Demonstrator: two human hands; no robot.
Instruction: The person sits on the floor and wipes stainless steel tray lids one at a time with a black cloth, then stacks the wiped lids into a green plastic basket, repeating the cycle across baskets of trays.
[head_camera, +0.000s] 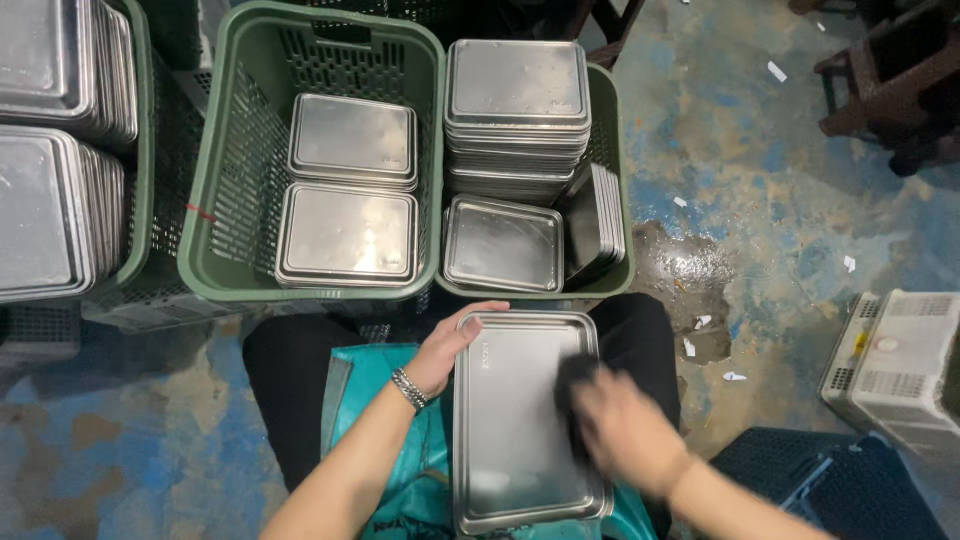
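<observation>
A rectangular steel tray (515, 440) lies across my lap on a teal apron (380, 400). My left hand (445, 350), with a metal bracelet on the wrist, grips the tray's upper left corner. My right hand (625, 430) is blurred over the tray's right side and holds a dark cloth (575, 385) against the metal.
Two green crates stand in front of my knees. The left crate (215, 200) holds two low stacks of steel trays (350, 235). The right crate (620, 250) is packed with a tall stack (517, 100). More tray stacks (50, 200) stand at left. A white crate (900, 360) sits on the wet floor at right.
</observation>
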